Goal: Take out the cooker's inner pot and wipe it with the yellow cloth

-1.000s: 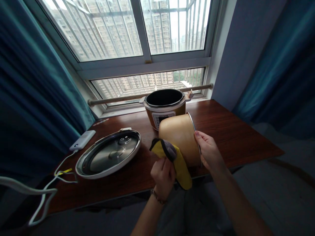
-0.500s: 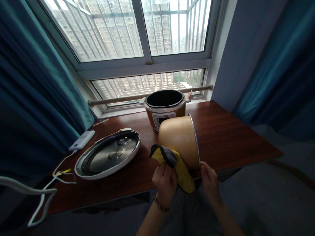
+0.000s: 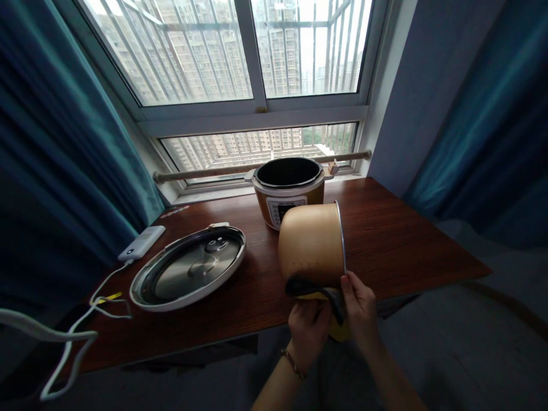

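Tan, round metal inner pot (image 3: 311, 245) tipped on its side at near edge of dark reddish-brown wooden table (image 3: 398, 240), silver rim facing right, rounded base facing left. Pot just in front of orange-and-white electric cooker base (image 3: 287, 191), which stands open and upright at far middle of table, control panel facing near.

Left hand (image 3: 309, 331), thin bracelet at wrist, closed under pot's lower near side, fingers curled on yellow cleaning cloth with dark grey edge (image 3: 314, 288). Cloth pressed against underside of pot, mostly hidden between hand and pot; only dark edge and a strip of yellow in sight.

Right hand (image 3: 360, 311) just right of left hand, fingers closed at lower part of pot's rim, thumb side toward cloth. Pinching rim itself or only resting against it: cannot tell. Hands touching or nearly so.

Round silver cooker lid with pale rim (image 3: 189, 267) lying flat, left of pot, inner side up, well apart from both hands. White rectangular power bank (image 3: 142, 242) at far left edge of table, white cable (image 3: 72, 337) trailing off near left edge.

Beyond table: wooden rod (image 3: 205, 170) along base of white-framed window (image 3: 257, 108), apartment blocks outside. Teal curtains (image 3: 55, 160) hanging left and right.
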`<state>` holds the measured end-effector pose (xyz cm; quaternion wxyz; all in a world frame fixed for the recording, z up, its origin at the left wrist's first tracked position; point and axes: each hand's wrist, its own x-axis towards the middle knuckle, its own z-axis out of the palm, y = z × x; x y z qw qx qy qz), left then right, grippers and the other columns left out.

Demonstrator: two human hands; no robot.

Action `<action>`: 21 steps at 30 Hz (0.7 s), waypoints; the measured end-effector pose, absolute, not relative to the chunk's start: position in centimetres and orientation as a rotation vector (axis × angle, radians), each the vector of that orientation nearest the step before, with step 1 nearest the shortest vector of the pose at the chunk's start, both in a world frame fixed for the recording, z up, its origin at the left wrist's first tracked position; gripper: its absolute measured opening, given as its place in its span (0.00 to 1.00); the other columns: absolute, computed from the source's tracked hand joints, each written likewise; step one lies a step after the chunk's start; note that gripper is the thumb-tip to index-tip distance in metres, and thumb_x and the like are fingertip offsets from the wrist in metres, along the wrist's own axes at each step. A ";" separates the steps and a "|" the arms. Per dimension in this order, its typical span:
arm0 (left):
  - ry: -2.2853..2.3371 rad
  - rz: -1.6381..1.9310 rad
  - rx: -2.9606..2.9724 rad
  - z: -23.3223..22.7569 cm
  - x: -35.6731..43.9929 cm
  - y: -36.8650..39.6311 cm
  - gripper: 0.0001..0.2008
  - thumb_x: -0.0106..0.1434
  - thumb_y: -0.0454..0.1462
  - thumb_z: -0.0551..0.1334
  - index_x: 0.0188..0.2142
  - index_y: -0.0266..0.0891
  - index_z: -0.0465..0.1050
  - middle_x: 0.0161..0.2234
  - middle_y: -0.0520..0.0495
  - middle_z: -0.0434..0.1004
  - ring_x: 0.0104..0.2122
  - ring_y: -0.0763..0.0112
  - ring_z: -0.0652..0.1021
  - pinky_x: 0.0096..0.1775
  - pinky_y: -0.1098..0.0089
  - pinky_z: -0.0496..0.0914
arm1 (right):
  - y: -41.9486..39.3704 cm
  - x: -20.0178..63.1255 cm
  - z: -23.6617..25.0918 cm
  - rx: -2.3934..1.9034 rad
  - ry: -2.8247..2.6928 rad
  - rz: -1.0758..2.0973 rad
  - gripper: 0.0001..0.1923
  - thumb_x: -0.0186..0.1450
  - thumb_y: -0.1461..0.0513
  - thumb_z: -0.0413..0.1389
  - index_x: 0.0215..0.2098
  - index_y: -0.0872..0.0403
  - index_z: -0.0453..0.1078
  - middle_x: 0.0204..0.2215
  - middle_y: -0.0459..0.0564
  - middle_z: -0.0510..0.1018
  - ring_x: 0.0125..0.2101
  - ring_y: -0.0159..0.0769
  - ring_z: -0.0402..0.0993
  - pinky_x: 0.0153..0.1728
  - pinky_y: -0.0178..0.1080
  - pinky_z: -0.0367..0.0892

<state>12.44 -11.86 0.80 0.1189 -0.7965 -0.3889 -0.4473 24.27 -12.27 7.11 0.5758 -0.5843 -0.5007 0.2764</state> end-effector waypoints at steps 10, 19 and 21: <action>-1.008 -1.193 -2.323 0.7 12.3 -10.9 0.10 0.59 0.30 0.55 0.34 0.44 0.73 0.22 0.50 0.71 0.25 0.70 0.72 0.32 0.68 0.63 | -10.9 25.4 8.9 -1.212 -1.068 0.905 0.17 0.62 0.50 0.49 0.32 0.56 0.68 0.20 0.43 0.63 0.24 0.30 0.57 0.24 0.31 0.55; -1.493 -1.164 -2.115 5.9 10.8 -9.9 0.10 0.61 0.34 0.53 0.29 0.39 0.71 0.20 0.48 0.70 0.23 0.69 0.70 0.27 0.68 0.56 | -10.8 25.4 8.9 -1.221 -1.058 0.899 0.19 0.61 0.49 0.49 0.25 0.55 0.65 0.20 0.43 0.61 0.23 0.29 0.56 0.24 0.31 0.53; -1.762 -1.254 -1.982 7.2 9.8 -8.3 0.10 0.62 0.37 0.53 0.29 0.39 0.72 0.19 0.49 0.70 0.21 0.70 0.69 0.25 0.69 0.55 | -10.9 25.3 8.8 -1.218 -1.067 0.902 0.18 0.62 0.49 0.48 0.26 0.55 0.65 0.19 0.42 0.60 0.23 0.29 0.54 0.24 0.31 0.52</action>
